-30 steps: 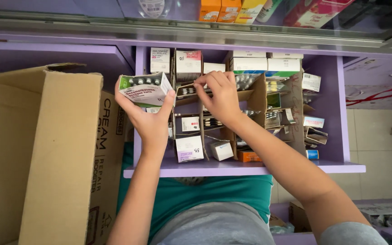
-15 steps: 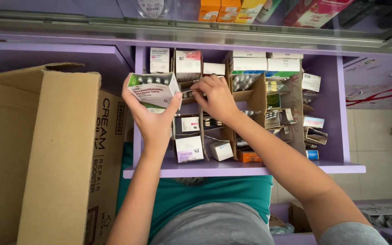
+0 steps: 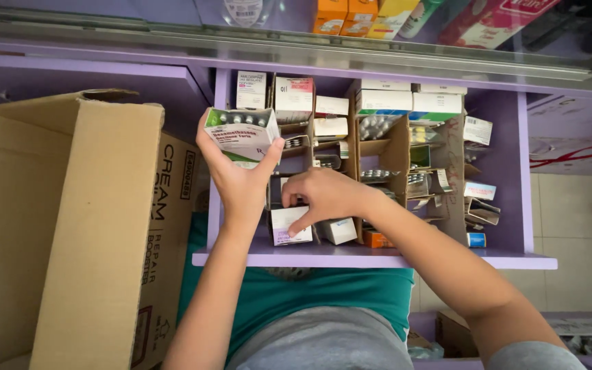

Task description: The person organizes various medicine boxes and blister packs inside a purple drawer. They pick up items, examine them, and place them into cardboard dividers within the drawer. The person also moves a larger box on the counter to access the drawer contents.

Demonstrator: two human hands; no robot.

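My left hand (image 3: 238,179) holds up a white and green medicine box (image 3: 236,134) with an open top that shows blister strips. It hovers over the left side of a pulled-out purple drawer (image 3: 378,259). My right hand (image 3: 323,195) reaches down into the drawer's front row, and its fingertips touch a white and purple medicine box (image 3: 288,226) standing there. Beside that box stands another small white box (image 3: 339,231). Cardboard dividers (image 3: 392,147) split the drawer into compartments packed with boxes and blister strips.
A large brown cardboard carton (image 3: 83,226) stands open at the left, close to my left arm. A glass counter top (image 3: 378,41) with orange and yellow packs runs above the drawer. An orange box (image 3: 377,238) sits at the drawer's front. Tiled floor shows at right.
My right hand has dropped from the upper middle compartments down to the front row onto the white and purple box. My left hand with its box has stayed almost still.
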